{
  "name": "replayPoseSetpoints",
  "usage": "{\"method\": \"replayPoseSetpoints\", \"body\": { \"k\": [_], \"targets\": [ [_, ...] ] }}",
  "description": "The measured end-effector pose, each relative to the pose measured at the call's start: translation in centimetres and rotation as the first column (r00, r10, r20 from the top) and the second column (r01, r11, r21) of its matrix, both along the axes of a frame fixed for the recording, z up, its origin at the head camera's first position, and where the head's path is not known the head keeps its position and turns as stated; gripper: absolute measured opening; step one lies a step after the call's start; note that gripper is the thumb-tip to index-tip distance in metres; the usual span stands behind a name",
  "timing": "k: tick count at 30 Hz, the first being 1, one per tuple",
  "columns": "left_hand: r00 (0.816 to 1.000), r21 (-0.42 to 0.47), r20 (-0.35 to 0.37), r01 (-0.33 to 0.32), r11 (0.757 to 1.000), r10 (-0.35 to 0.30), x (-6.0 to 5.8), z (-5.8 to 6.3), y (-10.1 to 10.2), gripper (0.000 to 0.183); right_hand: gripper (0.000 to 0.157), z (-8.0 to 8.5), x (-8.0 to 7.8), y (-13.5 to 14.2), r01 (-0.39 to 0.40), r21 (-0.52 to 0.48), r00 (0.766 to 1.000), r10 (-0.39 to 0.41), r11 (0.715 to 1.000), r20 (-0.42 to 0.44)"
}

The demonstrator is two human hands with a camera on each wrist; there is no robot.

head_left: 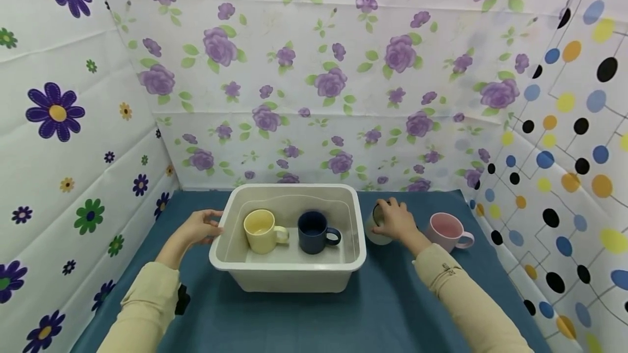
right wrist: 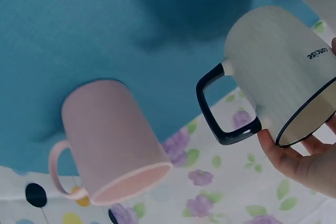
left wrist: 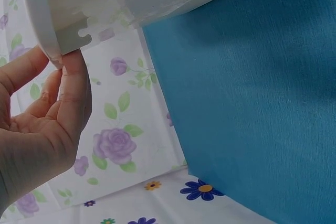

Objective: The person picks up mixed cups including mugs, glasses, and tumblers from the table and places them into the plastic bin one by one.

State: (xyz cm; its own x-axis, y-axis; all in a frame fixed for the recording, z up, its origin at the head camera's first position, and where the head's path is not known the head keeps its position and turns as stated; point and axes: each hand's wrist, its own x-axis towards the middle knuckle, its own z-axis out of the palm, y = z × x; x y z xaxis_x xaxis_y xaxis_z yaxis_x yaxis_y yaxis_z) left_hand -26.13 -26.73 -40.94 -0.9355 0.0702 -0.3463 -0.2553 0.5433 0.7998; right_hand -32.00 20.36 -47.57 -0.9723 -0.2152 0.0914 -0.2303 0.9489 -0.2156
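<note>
Standing on the blue cloth-covered tabletop (head_left: 294,323) in the head view, a white rectangular plastic bin (head_left: 287,281) is pinched at its left rim by the left hand (head_left: 200,227). Inside the bin, a pale yellow mug (head_left: 259,233) is set to the left of a dark blue mug (head_left: 311,236), both upright, handles turned right. Just right of the bin, a white cylindrical mug with a dark rim (head_left: 376,237) is gripped from above by the right hand (head_left: 396,221). Farther right, a pink mug (head_left: 444,233) is seen upright.

In the left wrist view, the bin's rim is caught between thumb and fingers.

In the right wrist view, the white mug is held near its mouth; a black handle (right wrist: 203,103) is shown, and whether its base is supported cannot be told.
</note>
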Motion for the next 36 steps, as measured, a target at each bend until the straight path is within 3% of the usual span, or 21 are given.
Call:
{"method": "replayPoseSetpoints", "body": {
  "k": [10, 25, 36],
  "targets": [
    [1.0, 0.004, 0.006, -0.005, 1.0, 0.005, -0.1, 0.1, 0.0, 0.059, 0.078, 2.5, 0.1, -0.2, -0.013, -0.032, 1.0, 0.012, 0.999, -0.012],
    [1.0, -0.01, 0.01, -0.014, 1.0, 0.014, 0.0, 0.1, 0.0, 0.059, 0.076, 9.4, 0.2, 0.3, 0.0, -0.099, 0.999, -0.004, 0.995, -0.033],
    [1.0, -0.004, 0.011, -0.015, 1.0, 0.015, 0.0, 0.2, 0.2, 0.06, 0.078, 12.2, 0.4, -0.2, -0.046, -0.095, 0.998, 0.043, 0.994, -0.036]
  ]
}}
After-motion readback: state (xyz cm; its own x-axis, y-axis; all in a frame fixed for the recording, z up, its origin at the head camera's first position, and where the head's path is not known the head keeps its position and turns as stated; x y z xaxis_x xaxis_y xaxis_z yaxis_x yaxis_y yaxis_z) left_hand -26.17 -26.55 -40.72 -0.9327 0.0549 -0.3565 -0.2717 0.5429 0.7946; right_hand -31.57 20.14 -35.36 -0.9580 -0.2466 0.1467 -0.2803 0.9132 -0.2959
